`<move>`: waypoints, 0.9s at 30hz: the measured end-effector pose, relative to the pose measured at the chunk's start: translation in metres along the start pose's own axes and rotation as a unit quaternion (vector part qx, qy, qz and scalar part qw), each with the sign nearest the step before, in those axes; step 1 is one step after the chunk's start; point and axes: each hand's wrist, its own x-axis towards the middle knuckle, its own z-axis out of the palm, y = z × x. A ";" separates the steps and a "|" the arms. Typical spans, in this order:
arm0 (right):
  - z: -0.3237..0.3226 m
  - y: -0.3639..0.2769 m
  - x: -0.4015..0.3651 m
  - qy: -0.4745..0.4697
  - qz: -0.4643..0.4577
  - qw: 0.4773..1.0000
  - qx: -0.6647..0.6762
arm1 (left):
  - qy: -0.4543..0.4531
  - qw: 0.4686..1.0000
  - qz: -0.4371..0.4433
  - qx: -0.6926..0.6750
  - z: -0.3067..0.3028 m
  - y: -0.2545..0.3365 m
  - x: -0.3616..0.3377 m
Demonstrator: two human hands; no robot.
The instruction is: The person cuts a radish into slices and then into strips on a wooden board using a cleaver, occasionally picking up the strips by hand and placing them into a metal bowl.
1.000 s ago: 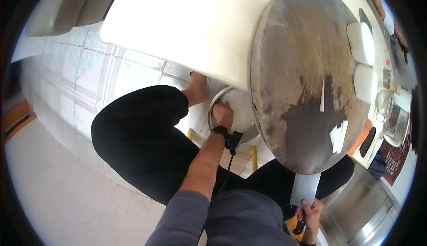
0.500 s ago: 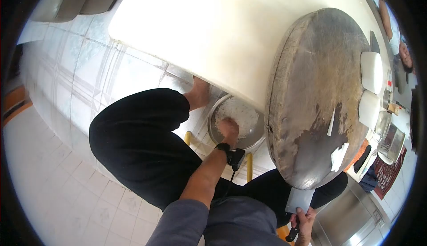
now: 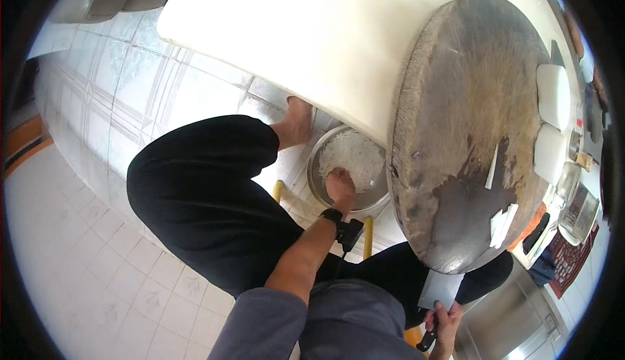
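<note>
My left hand (image 3: 340, 187) is down in a round metal basin (image 3: 317, 187) on the floor, against a heap of fine white shreds (image 3: 355, 157). Its fingers look curled, but what they hold, if anything, is hidden. My right hand (image 3: 446, 324) is wrapped round the dark handle of a cleaver (image 3: 440, 290), below the near edge of a thick round chopping block (image 3: 456, 119). The blade's far end meets the block's rim. A few white strips (image 3: 502, 226) and one thin sliver (image 3: 493, 166) lie on the block's wet, dark part.
The block stands on a white table (image 3: 293, 34). Two white pieces (image 3: 553, 96) sit by its right edge, with clear containers (image 3: 578, 213) beyond. A metal surface (image 3: 504, 321) is at lower right. Part of another person shows at upper right.
My left hand has drawn slightly back toward me within the basin, and its fingers look more curled. My right hand keeps its hold on the cleaver. The view has shifted slightly.
</note>
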 end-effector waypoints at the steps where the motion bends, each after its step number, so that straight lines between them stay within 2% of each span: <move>1: -0.001 0.000 0.000 -0.005 0.000 1.000 0.007 | 0.000 1.000 -0.001 0.001 -0.010 0.008 0.004; 3: -0.001 0.001 0.001 -0.011 -0.002 1.000 0.009 | -0.050 0.983 -0.155 -0.088 -0.027 0.024 0.008; 4: -0.002 0.000 0.001 -0.016 -0.004 1.000 0.011 | -0.051 0.982 -0.157 -0.087 -0.017 0.008 0.009; 6: 0.001 -0.004 0.000 -0.011 -0.002 1.000 0.003 | -0.063 0.906 -0.206 -0.364 0.013 -0.037 0.015; 7: 0.002 -0.005 0.000 -0.005 -0.002 1.000 -0.004 | -0.062 0.906 -0.207 -0.363 0.008 -0.034 0.016; 8: 0.003 -0.007 0.000 -0.005 -0.001 1.000 -0.004 | -0.112 0.828 -0.274 -0.476 -0.003 -0.026 0.019; 9: 0.003 -0.008 0.001 -0.008 -0.007 1.000 -0.008 | -0.158 0.729 -0.333 -0.577 -0.014 -0.017 0.022; 13: 0.001 -0.005 0.002 -0.016 -0.023 1.000 -0.015 | -0.182 0.745 -0.347 -0.540 -0.051 0.013 0.023; 15: 0.001 -0.003 0.002 -0.012 -0.022 1.000 -0.012 | -0.183 0.757 -0.386 -0.494 -0.068 0.028 0.020; 19: 0.001 -0.002 0.002 -0.006 -0.016 1.000 -0.011 | -0.206 0.754 -0.390 -0.486 -0.071 0.026 0.021; 25: 0.000 -0.001 0.003 -0.018 -0.030 0.999 -0.003 | -0.227 0.766 -0.357 -0.483 -0.072 0.026 0.019; 27: 0.000 -0.002 0.002 -0.016 -0.025 1.000 -0.003 | -0.230 0.789 -0.323 -0.469 -0.072 0.026 0.017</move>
